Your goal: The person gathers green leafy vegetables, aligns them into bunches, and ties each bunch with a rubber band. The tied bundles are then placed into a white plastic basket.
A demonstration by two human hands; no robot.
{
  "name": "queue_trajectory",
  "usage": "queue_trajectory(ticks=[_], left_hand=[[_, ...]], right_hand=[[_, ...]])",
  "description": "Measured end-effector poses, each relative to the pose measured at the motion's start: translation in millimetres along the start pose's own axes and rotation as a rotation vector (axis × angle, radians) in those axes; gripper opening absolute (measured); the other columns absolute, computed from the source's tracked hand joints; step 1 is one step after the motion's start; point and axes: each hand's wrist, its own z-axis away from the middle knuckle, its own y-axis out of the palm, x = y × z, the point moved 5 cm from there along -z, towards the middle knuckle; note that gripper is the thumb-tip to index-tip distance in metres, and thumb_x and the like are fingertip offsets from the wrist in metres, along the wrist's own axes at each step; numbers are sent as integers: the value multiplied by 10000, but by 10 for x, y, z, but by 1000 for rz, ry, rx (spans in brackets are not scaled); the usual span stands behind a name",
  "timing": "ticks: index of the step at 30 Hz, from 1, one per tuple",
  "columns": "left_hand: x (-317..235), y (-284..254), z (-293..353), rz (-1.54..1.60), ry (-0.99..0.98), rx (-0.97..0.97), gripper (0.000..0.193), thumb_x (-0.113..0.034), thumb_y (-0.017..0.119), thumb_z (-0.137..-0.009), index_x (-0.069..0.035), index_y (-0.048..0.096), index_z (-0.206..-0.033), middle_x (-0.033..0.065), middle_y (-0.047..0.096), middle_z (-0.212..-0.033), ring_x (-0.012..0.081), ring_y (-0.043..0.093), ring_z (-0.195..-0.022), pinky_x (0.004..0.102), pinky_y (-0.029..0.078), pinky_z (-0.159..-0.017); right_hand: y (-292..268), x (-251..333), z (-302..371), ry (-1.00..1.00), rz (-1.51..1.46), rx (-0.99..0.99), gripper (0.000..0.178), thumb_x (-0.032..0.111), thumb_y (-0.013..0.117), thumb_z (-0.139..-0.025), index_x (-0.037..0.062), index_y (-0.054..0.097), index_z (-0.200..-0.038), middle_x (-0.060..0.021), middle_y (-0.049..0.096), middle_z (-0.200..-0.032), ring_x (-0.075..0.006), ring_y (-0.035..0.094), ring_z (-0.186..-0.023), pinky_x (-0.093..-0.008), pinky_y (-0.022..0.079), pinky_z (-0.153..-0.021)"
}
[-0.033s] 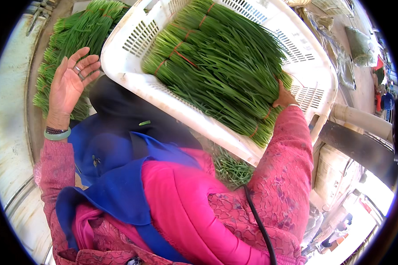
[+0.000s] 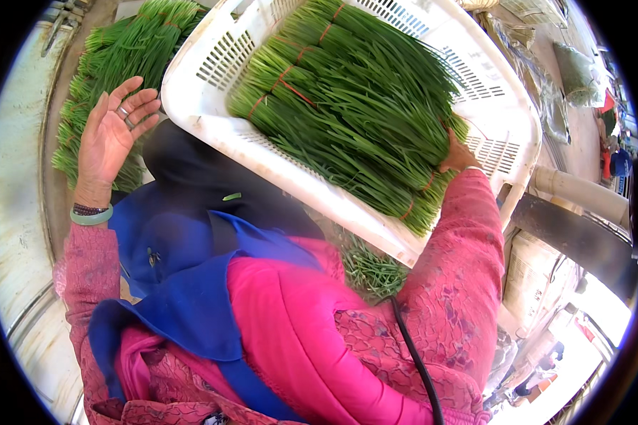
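Bundles of long green garlic chives (image 2: 376, 113), tied with thin red bands, lie side by side in a white slotted plastic crate (image 2: 290, 177). Their pale stem ends face both left and right. My right hand (image 2: 459, 152) reaches into the crate's right end and grips the end of a bundle; part of its fingers is hidden by the stems. Beside the crate's left corner, my left hand (image 2: 110, 134) is raised, palm up, fingers apart and holding nothing. It wears a ring, and a pale green bangle circles the wrist.
More tied chives (image 2: 113, 64) are piled on the floor at the far left, by a pale metal panel (image 2: 18, 149). Loose green stems (image 2: 372, 265) lie under the crate's near edge. A dark bar (image 2: 574, 230) and a pale tube (image 2: 581, 191) are at the right.
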Motion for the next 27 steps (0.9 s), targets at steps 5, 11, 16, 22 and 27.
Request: queue_trajectory(ticks=[5,11,16,22,27], left_hand=[[47,-222,86,-15,4,-40,559,-396,410,-1007,10,380,-1392,173,539,-1278,263,529,-1184,406,414,-1034],[106,-258,26,6,-12,-39,552,-381,412,-1008,9,377,-1397,166,538,-1281,262,529,-1183,406,413,-1033],[140,-253,54,5,-9,-58,551,-380,418,-1006,11,381,-1393,170,539,-1280,264,532,-1182,404,421,-1026],[191,-195,17,-2,-3,-63,548,-375,419,-1006,13,382,-1391,168,541,-1274,263,535,-1177,400,424,-1022],[245,-182,4,-8,-4,-83,545,-371,422,-1005,14,382,-1389,169,546,-1265,260,541,-1167,393,427,-1017]], right_hand=[[-743,233,54,51,-13,-324,442,201,672,-779,93,635,-1207,-166,697,-969,-324,664,-951,-414,503,-840],[-614,406,-99,-86,-364,-433,232,226,595,-833,97,708,-990,-131,695,-937,-303,648,-906,-396,487,-801],[-540,557,-227,-240,-337,-476,234,164,624,-816,67,708,-1011,-141,683,-958,-290,635,-930,-377,481,-832],[-488,572,-297,-145,-265,-398,273,198,619,-795,134,712,-1044,-126,668,-1012,-317,610,-1004,-422,463,-877],[-554,552,-230,-67,-322,-412,245,212,630,-797,108,704,-1007,-120,679,-951,-305,624,-954,-416,468,-836]])
